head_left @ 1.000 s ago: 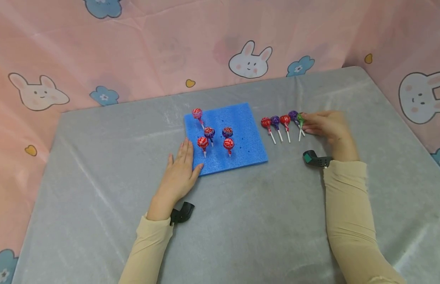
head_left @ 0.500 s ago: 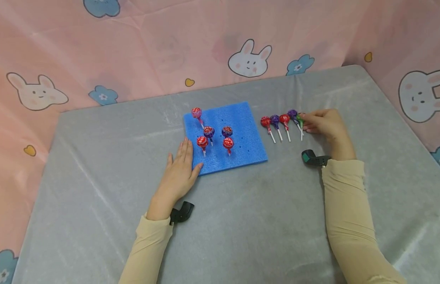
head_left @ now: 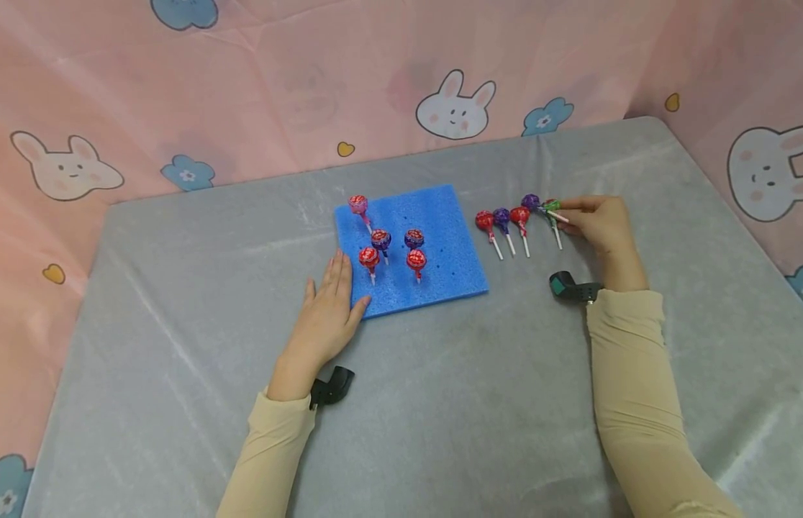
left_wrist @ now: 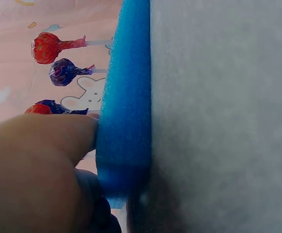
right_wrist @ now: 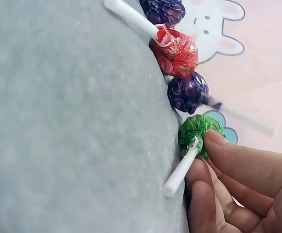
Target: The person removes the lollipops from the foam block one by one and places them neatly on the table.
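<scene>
My left hand (head_left: 325, 309) lies flat with straight fingers along the left edge of a blue foam board (head_left: 456, 270). In the left wrist view its thumb presses the foam board's (left_wrist: 126, 107) face. Several lollipops stand stuck in the board, among them a pink one (head_left: 358, 204) and a red one (head_left: 416, 260). To the right of the board, my right hand (head_left: 602, 226) pinches a green lollipop (right_wrist: 194, 131) by its wrapped head, thumb on top. Against it lies a purple lollipop (head_left: 529, 202), its white stick tilted up and blurred in the right wrist view.
Left of the purple one, a red lollipop (head_left: 519, 216), another purple lollipop (head_left: 501, 218) and another red lollipop (head_left: 484, 221) lie in a row on the grey tablecloth (head_left: 440, 403). A pink printed curtain (head_left: 278, 86) hangs behind the table. Each wrist wears a black camera (head_left: 573, 288).
The purple lollipop beside the green one has shifted slightly, its stick swinging up to the right. The green lollipop's stick has turned rightward as my right hand handles it. The left hand stays put.
</scene>
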`<state>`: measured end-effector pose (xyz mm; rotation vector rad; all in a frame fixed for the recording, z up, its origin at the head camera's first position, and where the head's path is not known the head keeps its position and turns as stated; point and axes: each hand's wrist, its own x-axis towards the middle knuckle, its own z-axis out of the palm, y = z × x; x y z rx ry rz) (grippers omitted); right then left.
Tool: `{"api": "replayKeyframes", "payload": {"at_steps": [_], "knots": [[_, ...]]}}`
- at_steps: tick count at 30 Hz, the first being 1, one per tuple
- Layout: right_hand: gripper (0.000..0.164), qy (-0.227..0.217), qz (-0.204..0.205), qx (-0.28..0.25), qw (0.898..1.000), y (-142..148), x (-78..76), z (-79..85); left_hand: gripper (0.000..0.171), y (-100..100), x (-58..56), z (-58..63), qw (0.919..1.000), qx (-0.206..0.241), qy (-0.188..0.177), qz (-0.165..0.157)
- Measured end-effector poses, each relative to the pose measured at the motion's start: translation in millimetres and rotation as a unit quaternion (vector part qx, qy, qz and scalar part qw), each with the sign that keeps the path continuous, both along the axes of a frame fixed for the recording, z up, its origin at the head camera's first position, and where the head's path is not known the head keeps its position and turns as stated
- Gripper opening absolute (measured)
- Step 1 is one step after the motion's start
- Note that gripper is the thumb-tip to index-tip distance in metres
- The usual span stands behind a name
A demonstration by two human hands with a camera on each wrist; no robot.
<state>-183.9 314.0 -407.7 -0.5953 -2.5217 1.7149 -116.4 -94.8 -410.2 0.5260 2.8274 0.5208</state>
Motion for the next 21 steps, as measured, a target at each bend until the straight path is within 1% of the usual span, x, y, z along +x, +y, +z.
{"api": "replayKeyframes", "payload": {"at_steps": [2,3,5,8,9,11,13,14,18,20,21], "knots": [[0.019,0.003,0.006,0.002,1.0,0.5,-0.1,-0.5,0.069,0.2,-0.1,0.2,1.0,0.0,0.0,0.0],[0.019,0.005,0.004,-0.005,1.0,0.7,-0.1,-0.4,0.069,0.3,-0.1,0.4,1.0,0.001,0.0,0.0],[0.015,0.008,-0.005,0.0,1.0,0.7,0.5,0.6,0.069,0.5,-0.1,0.9,1.0,0.0,0.0,0.0],[0.012,0.024,-0.03,0.012,0.999,-0.6,1.0,3.1,0.069,0.6,0.4,1.4,1.0,0.0,-0.001,-0.001],[0.012,0.029,-0.037,0.018,0.999,-1.4,1.2,4.1,0.07,0.6,0.6,1.5,1.0,0.0,-0.001,-0.001],[0.016,0.032,-0.037,0.032,0.998,-3.0,1.6,6.2,0.07,0.4,0.5,1.3,1.0,-0.001,-0.001,-0.001],[0.01,0.024,-0.027,0.037,0.999,-3.9,1.8,7.8,0.069,0.4,0.2,1.1,1.0,-0.001,0.0,-0.002],[0.009,0.019,-0.019,0.038,0.999,-3.8,2.1,8.5,0.069,0.4,0.0,1.0,1.0,0.0,0.0,-0.002],[0.007,0.008,0.028,0.045,0.999,-0.9,3.2,9.6,0.069,0.4,-0.5,0.8,1.0,0.002,0.0,-0.001],[0.017,-0.004,0.047,0.067,0.997,0.0,3.5,9.6,0.069,0.2,-0.5,0.8,1.0,0.002,-0.001,-0.001],[0.019,-0.01,0.055,0.081,0.995,0.0,3.3,9.5,0.069,0.0,-0.3,0.8,1.0,0.002,-0.001,-0.001]]}}
